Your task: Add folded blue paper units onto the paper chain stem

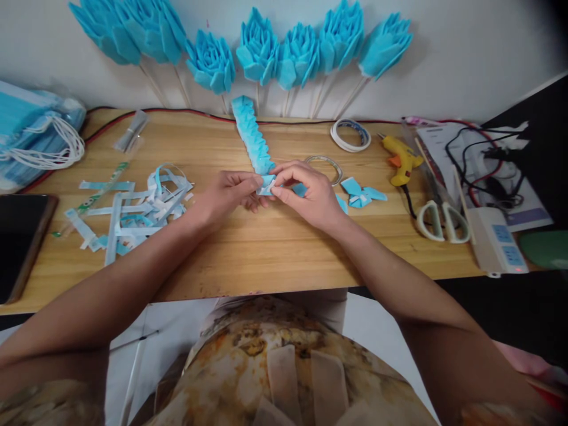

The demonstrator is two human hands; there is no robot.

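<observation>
Head view: L. hand (226, 194) & R. hand (309, 190) both closed in thumb-and-finger pinch on small lt.-blue folded piece (267, 184), centre, over wooden tabletop (248, 260), at near end of pleated blue strip (251, 133). To R.: cut blue pieces (358, 194), yellow glue gun (403, 163), scissors w/ pale handles (429, 220). To L.: tangled offcut strips (153, 204). Along wall: blue petalled flowers (257, 50) on thin sticks.

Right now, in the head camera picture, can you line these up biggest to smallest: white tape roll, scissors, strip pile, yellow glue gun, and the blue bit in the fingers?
1. Strip pile
2. Scissors and yellow glue gun: too alike to rank
3. White tape roll
4. Blue bit, judging by what shows
</observation>
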